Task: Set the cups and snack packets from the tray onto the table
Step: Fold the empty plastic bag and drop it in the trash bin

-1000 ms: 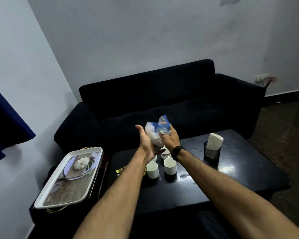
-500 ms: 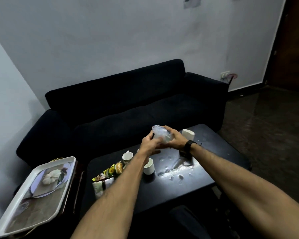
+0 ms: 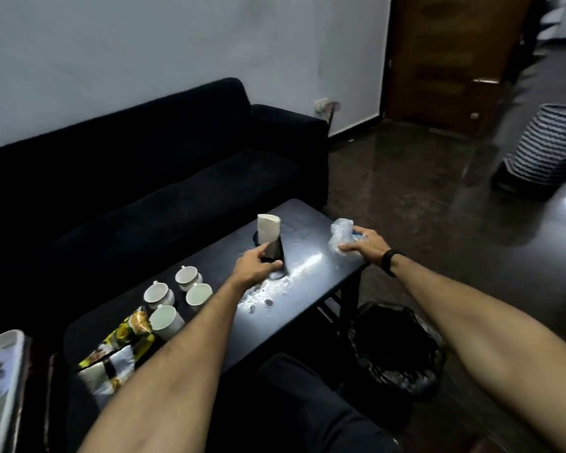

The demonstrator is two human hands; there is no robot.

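Fingers on the left hand are wrapped round the bottom of a dark holder with white napkins sticking out the top, thumb on the near side, so that hand's clamped on it. Right hand is out at the far right corner of the table, fingers curled over a crumpled clear bag with a bit of blue showing, and it's pressing or gripping it right at the edge. Black band on that wrist.

Four white cups sit bunched together on the table, left of the left forearm, close to touching each other. Just nearer than them are the snack packets, a yellow-and-black one lying against a paler one at the table's near left end, partly hidden by the arm. Tray is off at the far left edge of the frame, beside the table, mostly cut off, so I can't tell what's on it.

Tabletop's got wet-looking glare spots between holder and cups. Black sofa is behind the table, black bin bag on the floor below the right corner, striped basket way off right.
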